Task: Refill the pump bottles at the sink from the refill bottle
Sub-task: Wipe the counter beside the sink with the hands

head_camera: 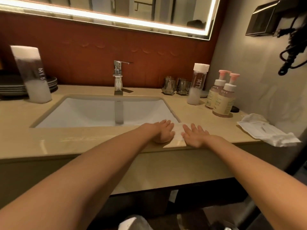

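A beige stone table (83, 143) runs across a bathroom, under a lit mirror (116, 15) and a red-brown wall.

At the far left is a stack of dark grey plates (52, 83). Just in front of it a tall clear bottle with white liquid at the bottom (33, 75) stands upright. Its long axis is vertical and grey lettering runs down its side.

A white rectangular sink (93, 110) is set into the table, with a chrome tap (118, 75) behind it whose lever points right.

On the table's front strip, near the sink's right corner, both hands lie palm down with the fingers pointing towards the wall. The left hand (163, 131) and the right hand (196, 136) are flat and relaxed. They grip nothing and press on a white paper sheet (178, 132) that lies between and under them.

Behind the sink's right corner stand two clear glass tumblers (168, 87), side by side. To their right a second tall clear bottle with a white cap (196, 83) stands upright, white liquid in its lower part.

Just beside it, near the right wall, stand two clear pump bottles with pink pump heads (224, 100), one in front of the other and both upright. The spouts appear to point right. Both hold pale pink liquid.

Further right a crumpled white tissue pile (265, 130) lies on the table. A black hair dryer (292, 39) hangs on the wall above.
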`<state>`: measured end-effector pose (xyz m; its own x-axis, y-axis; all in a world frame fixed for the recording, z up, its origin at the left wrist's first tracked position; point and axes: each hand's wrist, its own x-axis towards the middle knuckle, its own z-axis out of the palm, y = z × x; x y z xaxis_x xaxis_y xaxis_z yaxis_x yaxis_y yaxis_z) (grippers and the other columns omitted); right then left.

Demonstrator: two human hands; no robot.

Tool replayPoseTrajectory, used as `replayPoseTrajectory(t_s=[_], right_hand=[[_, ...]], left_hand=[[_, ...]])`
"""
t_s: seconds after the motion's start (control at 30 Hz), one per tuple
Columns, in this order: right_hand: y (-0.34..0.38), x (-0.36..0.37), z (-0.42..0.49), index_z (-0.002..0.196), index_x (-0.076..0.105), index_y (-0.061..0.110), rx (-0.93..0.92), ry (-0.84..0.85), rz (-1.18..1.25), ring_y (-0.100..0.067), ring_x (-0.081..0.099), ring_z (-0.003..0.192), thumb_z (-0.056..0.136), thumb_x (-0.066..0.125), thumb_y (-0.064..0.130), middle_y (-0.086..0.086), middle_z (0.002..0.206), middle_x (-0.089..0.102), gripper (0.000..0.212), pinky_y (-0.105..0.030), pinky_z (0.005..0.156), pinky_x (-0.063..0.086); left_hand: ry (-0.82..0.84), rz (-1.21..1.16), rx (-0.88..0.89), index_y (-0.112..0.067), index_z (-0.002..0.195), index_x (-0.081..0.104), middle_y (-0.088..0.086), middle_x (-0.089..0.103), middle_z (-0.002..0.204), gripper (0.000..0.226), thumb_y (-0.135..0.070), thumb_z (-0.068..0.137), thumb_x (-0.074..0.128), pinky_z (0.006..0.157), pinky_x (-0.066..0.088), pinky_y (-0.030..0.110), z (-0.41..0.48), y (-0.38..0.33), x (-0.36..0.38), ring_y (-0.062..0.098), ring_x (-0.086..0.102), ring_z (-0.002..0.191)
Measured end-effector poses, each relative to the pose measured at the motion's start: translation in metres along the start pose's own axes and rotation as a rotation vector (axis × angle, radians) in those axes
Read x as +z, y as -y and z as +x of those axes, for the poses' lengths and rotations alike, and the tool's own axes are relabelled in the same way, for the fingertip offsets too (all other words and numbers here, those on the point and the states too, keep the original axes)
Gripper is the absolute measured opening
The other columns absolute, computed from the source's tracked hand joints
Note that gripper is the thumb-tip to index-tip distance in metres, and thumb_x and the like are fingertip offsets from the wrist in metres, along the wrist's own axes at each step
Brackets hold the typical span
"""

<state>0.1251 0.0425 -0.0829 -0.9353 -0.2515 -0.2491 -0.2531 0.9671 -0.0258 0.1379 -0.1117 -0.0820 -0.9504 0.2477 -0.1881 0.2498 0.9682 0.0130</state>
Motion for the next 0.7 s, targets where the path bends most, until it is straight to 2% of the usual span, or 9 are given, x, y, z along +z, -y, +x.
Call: replayPoseTrajectory(t_s=[0.23,0.57,0.7], right_hand=[[0.115,0.009,-0.018,0.149,-0.012,0.027,-0.181,0.005,-0.018,-0.03,-0.016,0.143,0.1,0.009,0.045,-0.008,0.156,-0.02,0.056,-0.047,0.115,-0.007],[0.295,0.023,-0.049,0.148,-0.012,0.027,-0.499,0.019,-0.046,-0.028,-0.02,0.142,0.1,0.01,0.045,-0.008,0.155,-0.022,0.056,-0.045,0.115,-0.01],[0.359,0.03,-0.056,0.149,-0.012,0.027,-0.602,0.005,-0.078,-0.029,-0.019,0.142,0.1,0.009,0.046,-0.008,0.155,-0.022,0.056,-0.046,0.114,-0.009]], left_hand=[[-0.018,-0.033,-0.112,-0.014,0.15,-0.002,0.006,-0.008,0.157,0.055,-0.038,0.102,0.012,0.116,0.0,0.036,-0.092,0.091,0.019,0.02,-0.008,0.144],[0.002,-0.073,-0.404,-0.013,0.149,-0.004,0.007,-0.012,0.156,0.055,-0.037,0.102,0.011,0.115,-0.003,0.034,-0.243,0.214,0.045,0.02,-0.01,0.144],[0.004,-0.095,-0.491,-0.01,0.149,-0.002,0.009,-0.008,0.157,0.056,-0.036,0.102,0.015,0.116,-0.002,0.033,-0.295,0.255,0.053,0.021,-0.006,0.145]])
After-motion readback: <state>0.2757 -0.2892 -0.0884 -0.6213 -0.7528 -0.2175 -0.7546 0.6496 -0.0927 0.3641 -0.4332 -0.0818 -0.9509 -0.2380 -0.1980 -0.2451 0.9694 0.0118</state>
